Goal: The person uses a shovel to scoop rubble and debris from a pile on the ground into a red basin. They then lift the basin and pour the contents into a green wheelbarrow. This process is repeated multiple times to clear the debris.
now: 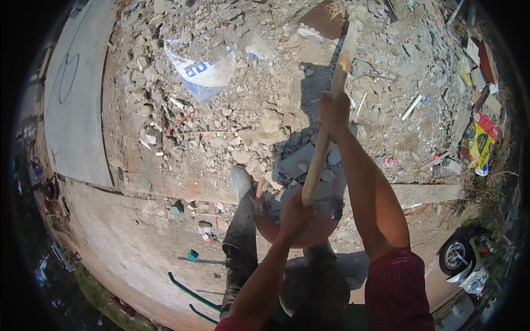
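A long wooden-handled hoe slants up and away in front of me, its pale handle (pixel 346 55) gripped in both hands. My left hand (pixel 296 214) is closed round the near end, above a reddish round basin (pixel 301 238). Farther up the handle, my right hand (pixel 334 117) is wrapped round it with the arm stretched out. At the far end a wide brown blade (pixel 324 20) lies against the rubble. Grey chunks of broken concrete (pixel 298 161) fill the basin, which stands at my feet; my forearms and the handle hide part of it.
Broken rubble (pixel 270 121) covers the ground ahead, with a torn white-and-blue sack (pixel 201 71) on it. A concrete slab (pixel 80 99) lies left. Green bars (pixel 190 293) show at lower left. A vehicle wheel (pixel 456 256) and a yellow-red bag (pixel 481 142) are at right.
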The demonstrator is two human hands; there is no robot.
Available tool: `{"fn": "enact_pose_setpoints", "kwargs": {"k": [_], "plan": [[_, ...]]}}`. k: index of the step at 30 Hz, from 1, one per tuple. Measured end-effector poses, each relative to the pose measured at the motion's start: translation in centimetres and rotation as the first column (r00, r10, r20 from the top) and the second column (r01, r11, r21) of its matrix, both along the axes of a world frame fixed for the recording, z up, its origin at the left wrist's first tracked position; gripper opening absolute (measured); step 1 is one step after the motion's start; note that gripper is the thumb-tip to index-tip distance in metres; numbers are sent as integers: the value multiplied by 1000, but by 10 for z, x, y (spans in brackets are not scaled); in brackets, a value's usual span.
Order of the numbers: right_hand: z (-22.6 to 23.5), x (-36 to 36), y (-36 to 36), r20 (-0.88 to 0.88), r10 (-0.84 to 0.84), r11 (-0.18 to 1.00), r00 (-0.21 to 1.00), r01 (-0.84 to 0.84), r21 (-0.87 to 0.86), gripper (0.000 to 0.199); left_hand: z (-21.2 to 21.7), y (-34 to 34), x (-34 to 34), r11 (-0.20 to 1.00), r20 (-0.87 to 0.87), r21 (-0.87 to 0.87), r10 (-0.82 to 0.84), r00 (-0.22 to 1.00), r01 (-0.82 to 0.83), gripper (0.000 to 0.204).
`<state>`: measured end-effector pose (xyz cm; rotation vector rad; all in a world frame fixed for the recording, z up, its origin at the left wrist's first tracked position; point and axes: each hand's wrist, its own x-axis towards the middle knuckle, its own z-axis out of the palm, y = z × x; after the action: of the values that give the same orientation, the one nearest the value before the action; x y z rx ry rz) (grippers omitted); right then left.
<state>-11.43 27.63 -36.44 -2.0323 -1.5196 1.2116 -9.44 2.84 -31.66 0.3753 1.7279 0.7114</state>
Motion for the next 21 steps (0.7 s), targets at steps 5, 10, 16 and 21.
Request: {"fn": "enact_pose_setpoints", "kwargs": {"k": [5, 10, 16, 21], "plan": [[41, 70, -67, -99, -90, 944, 991, 53, -326, 27, 64, -70, 61, 971, -80, -173, -183, 980, 167, 40], [43, 142, -194, -81, -105, 919, 991, 66, -389, 27, 110, -183, 135, 893, 85, -407, -172, 981, 192, 43], [77, 171, -273, -189, -145, 914, 971, 58, -402, 26, 145, -260, 179, 819, 75, -534, -199, 977, 208, 41], [120, 87, -112, -309, -98, 977, 946, 31, -213, 33, 89, -109, 87, 999, 37, -45, 4, 999, -3, 37]]}}
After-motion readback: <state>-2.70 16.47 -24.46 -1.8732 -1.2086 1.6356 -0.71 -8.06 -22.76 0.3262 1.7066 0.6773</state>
